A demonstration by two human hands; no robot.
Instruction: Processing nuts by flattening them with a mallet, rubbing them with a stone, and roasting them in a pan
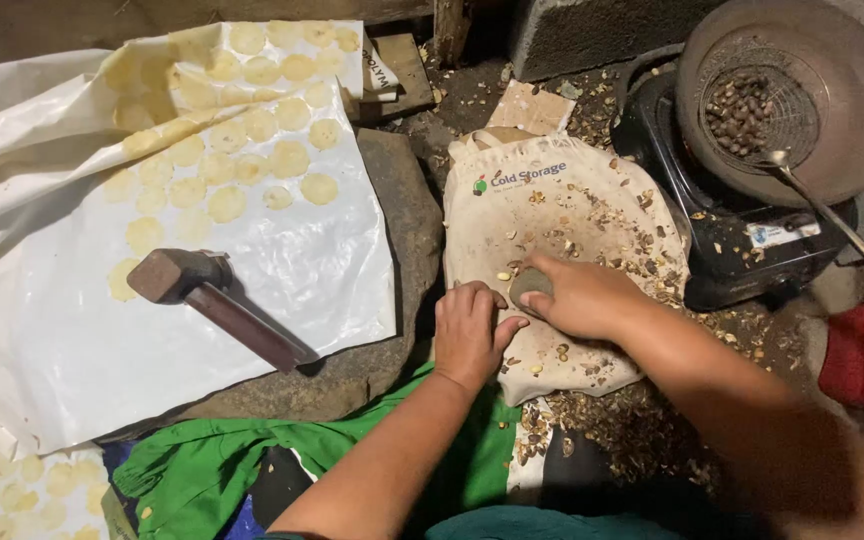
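Observation:
My right hand (580, 297) grips a small grey stone (529, 285) and presses it down on a cream cloth bag (552, 205) littered with nut shells and kernels. My left hand (470, 335) rests with curled fingers on the bag's left edge, touching the stone's side; whether it holds a nut under the fingers is hidden. To the left, a wooden-handled hammer (207, 295) lies on a white plastic sheet (252, 330) spread over a flat rock (407, 230). Several flattened yellow discs (252, 125) lie on the sheet.
A dark pan (852, 90) with a wire strainer of brown nuts (742, 110) sits on a black stove (732, 240) at the right, with a long metal spoon (832, 220). Green cloth (222, 460) lies near me. A red container (857, 355) is at far right.

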